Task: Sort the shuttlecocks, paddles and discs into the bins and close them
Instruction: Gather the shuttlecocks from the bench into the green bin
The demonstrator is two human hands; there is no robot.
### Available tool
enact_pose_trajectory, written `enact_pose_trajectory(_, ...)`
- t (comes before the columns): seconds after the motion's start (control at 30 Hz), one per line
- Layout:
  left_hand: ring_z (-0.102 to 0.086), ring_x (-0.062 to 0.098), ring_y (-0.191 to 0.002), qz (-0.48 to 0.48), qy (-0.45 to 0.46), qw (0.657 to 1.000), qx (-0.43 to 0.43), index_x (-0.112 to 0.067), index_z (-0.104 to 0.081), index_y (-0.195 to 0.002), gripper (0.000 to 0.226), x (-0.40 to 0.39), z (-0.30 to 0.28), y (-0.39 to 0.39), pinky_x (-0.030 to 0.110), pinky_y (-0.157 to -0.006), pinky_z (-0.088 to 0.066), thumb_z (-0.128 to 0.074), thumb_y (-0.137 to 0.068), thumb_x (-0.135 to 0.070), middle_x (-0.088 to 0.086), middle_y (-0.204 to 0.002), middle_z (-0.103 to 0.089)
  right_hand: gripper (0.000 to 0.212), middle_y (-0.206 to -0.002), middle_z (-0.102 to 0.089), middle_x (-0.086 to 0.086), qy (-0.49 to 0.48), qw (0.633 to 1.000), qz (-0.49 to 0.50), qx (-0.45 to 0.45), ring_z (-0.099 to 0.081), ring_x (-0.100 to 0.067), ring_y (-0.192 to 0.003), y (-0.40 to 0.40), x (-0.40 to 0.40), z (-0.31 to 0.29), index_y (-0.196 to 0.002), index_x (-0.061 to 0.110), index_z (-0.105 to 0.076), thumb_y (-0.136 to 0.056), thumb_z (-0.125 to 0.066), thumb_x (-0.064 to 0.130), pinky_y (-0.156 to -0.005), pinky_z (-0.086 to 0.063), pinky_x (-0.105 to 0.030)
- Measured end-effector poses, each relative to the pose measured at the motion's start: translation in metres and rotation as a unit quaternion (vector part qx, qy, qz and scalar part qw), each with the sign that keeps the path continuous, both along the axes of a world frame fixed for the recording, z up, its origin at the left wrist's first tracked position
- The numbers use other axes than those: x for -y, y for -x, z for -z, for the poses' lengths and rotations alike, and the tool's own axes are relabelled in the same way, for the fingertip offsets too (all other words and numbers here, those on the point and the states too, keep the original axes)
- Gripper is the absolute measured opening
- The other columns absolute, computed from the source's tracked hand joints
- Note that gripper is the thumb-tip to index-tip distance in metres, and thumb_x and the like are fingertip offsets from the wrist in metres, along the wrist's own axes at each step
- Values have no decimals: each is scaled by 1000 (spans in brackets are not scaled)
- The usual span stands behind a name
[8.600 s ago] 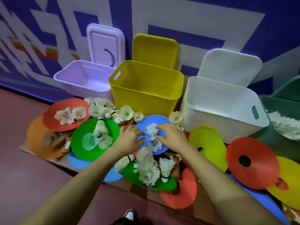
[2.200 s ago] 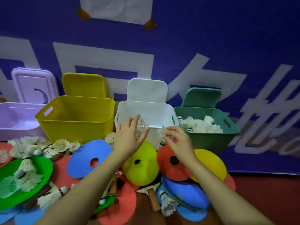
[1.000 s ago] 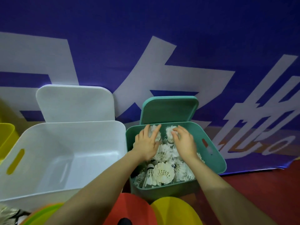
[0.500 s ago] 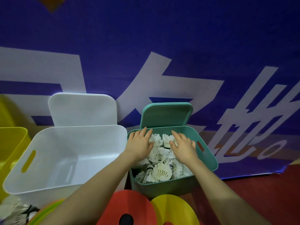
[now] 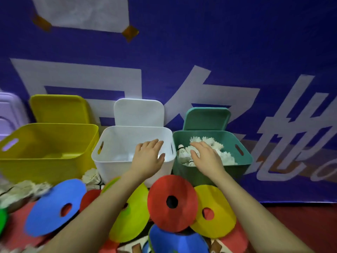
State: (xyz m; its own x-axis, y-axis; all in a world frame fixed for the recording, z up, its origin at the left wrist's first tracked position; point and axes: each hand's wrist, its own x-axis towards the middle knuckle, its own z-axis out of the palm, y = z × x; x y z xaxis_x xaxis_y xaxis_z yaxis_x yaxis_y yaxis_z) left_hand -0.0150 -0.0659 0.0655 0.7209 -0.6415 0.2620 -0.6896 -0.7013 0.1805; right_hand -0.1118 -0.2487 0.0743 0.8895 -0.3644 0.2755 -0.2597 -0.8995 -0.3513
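The green bin (image 5: pixel 244 161) holds a heap of white shuttlecocks (image 5: pixel 218 152). My right hand (image 5: pixel 206 157) hovers over its front left part, fingers relaxed, holding nothing. My left hand (image 5: pixel 148 157) is spread over the right front of the white bin (image 5: pixel 113 161), empty too. More loose shuttlecocks (image 5: pixel 20 190) lie at the left on the floor. Flat discs lie in front of the bins: blue (image 5: pixel 52 207), lime (image 5: pixel 133 214), red (image 5: pixel 173 190), yellow (image 5: pixel 218 212). A paddle handle (image 5: pixel 136 248) pokes out at the bottom.
A yellow bin (image 5: pixel 45 141) stands left of the white one. Yellow (image 5: pixel 58 108), white (image 5: pixel 138 112) and green (image 5: pixel 206 118) lids lean against the blue banner wall behind their bins. A lilac lid (image 5: pixel 7 114) shows at the far left. Red floor (image 5: pixel 300 225) lies to the right.
Both hands have drawn back from the shuttlecock heap; the left has moved across to over the white bin. The view has pulled back and left, showing discs and the yellow bin again.
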Motion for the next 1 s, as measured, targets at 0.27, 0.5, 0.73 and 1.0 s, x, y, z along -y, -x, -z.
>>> enact_pose_trajectory(0.27,-39,23,-130,-79,-3,997,-1,-20,-39,-140,60,-119,-3,23,35,-103,-24,-29,-88,-47,0,-145,-41,38,-126,-54,-4,-58,994,-93,29,-54,-25,-111,-9,-101,4,-133,22,-50,-95,-46,24,-88,-42,-36)
enact_pose_trajectory(0.5,-42,24,-127,-145,-24,989,-3,-19,-44,-136,69,-217,4,10,36,-101,-24,-19,-81,-52,1,-143,-43,36,-122,-57,-5,-83,980,-180,13,-54,-25,-111,-50,-190,19,-129,18,-54,-94,-47,21,-92,-44,-37)
enact_pose_trajectory(0.73,-39,25,-128,-178,-28,983,-32,-19,-42,-138,51,-314,31,-40,38,-102,-22,-35,-93,-43,2,-143,-41,34,-119,-59,-4,-93,970,-223,-6,-56,-23,-108,-114,-285,35,-126,18,-56,-93,-48,24,-88,-46,-36)
enact_pose_trajectory(1.0,-36,24,-130,-192,-40,976,-96,-22,-39,-139,49,-406,85,-108,39,-105,-20,-45,-95,-41,1,-142,-41,42,-131,-51,0,-67,964,-243,-83,-48,-21,-119,-189,-387,84,-133,20,-49,-94,-51,33,-96,-40,-36)
